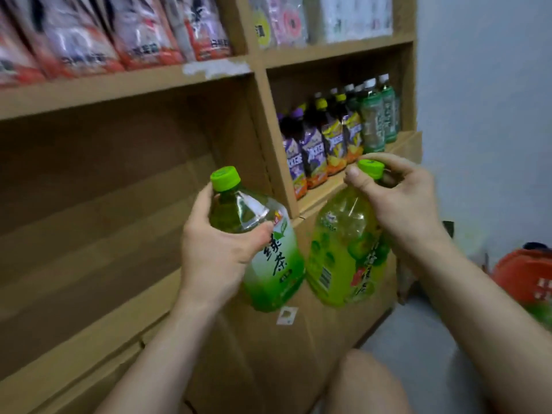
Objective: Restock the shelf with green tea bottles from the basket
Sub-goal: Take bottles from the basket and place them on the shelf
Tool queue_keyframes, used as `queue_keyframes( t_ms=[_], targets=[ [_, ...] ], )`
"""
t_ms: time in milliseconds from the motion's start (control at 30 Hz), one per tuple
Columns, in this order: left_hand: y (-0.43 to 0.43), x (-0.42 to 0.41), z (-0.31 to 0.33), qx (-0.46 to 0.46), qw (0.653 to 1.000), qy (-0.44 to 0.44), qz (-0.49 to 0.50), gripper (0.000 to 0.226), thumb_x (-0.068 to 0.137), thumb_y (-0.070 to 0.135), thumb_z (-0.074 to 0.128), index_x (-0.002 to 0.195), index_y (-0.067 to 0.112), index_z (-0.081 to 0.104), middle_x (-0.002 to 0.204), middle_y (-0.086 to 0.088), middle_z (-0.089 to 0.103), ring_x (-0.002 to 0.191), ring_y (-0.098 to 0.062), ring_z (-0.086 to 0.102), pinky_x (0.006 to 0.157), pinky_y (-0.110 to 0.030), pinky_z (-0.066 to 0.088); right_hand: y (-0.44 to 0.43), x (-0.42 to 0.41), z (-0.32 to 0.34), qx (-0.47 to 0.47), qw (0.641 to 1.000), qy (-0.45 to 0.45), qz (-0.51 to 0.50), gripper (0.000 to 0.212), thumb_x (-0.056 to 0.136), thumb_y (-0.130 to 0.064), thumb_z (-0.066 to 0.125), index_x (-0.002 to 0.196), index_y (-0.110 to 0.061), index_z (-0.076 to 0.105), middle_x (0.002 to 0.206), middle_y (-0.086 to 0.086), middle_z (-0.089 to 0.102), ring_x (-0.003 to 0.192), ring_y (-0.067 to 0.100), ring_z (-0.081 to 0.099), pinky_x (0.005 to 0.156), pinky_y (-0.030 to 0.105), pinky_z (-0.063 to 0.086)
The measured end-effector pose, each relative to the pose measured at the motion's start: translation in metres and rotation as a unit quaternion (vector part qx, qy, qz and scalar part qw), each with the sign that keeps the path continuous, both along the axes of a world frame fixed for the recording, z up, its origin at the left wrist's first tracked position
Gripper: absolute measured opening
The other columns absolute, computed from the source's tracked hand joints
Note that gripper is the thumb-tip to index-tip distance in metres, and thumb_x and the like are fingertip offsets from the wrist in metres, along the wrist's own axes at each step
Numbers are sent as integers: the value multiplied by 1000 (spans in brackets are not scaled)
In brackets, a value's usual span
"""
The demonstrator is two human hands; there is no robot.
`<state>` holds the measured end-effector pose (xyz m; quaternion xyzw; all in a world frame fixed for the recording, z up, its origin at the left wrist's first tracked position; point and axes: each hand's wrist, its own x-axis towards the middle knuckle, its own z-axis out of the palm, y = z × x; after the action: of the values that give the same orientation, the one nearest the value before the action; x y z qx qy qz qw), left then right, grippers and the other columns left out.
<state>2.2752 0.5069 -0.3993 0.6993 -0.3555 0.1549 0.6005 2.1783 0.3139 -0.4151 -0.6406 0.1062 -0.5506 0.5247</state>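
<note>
The left hand (pixel 221 258) is gripping the shoulder of one green-capped plastic green tea bottle (pixel 270 264), the right hand (pixel 400 201) pinching the neck of a second bottle (pixel 340 258), both tilted before the wooden shelf (pixel 119 210), so standing them upright, one at a time, looks wisest.

A tan wooden shelf unit (pixel 119 85) is filling the left and centre of the view. An upright divider (pixel 263 130) is splitting it into bays. A pale blue-grey wall (pixel 484 100) is rising to its right, and a grey floor (pixel 418 339) is showing below. Soft, even light is falling across the room, leaving the lower left bay (pixel 89 174) in shade.
</note>
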Motion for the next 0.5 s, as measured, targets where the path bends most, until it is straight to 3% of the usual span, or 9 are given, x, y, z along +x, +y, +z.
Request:
queue_keyframes(
  t_ms=[200, 267, 367, 433, 500],
  targets=[
    [31, 65, 24, 8, 998, -34, 60, 67, 61, 10, 86, 120, 23, 56, 94, 22, 61, 77, 17, 58, 67, -2, 41, 57, 87, 55, -106, 994, 1, -17, 25, 80, -32, 73, 96, -14, 67, 81, -2, 67, 77, 13, 64, 75, 36, 54],
    [31, 87, 21, 26, 995, -27, 91, 68, 60, 19, 88, 119, 30, 56, 95, 15, 63, 83, 5, 60, 75, -15, 46, 68, 113, 57, -134, 991, 22, -21, 28, 80, -37, 71, 98, -16, 66, 81, -5, 66, 77, 13, 63, 74, 34, 52],
    [29, 117, 16, 52, 989, 14, 140, 60, 59, 35, 84, 112, 25, 58, 100, 2, 66, 93, -21, 62, 84, -40, 53, 77, 141, 49, -149, 986, 63, -35, 31, 83, -41, 67, 105, -19, 64, 81, -9, 63, 76, 11, 59, 69, 27, 46],
    [26, 124, 16, 98, 979, 25, 174, 70, 63, 40, 80, 123, 22, 50, 114, -5, 62, 109, -30, 54, 95, -48, 46, 76, 152, 47, -134, 987, 83, -36, 35, 86, -44, 63, 112, -19, 60, 85, -9, 62, 79, 10, 58, 71, 25, 45],
    [26, 120, 12, 186, 958, 4, 217, 94, 67, 37, 79, 143, 20, 26, 137, -11, 43, 128, -37, 35, 106, -50, 31, 72, 158, 45, -169, 973, 153, -47, 52, 86, -56, 55, 126, -22, 50, 103, -2, 64, 99, 19, 58, 87, 38, 48]
  ],
)
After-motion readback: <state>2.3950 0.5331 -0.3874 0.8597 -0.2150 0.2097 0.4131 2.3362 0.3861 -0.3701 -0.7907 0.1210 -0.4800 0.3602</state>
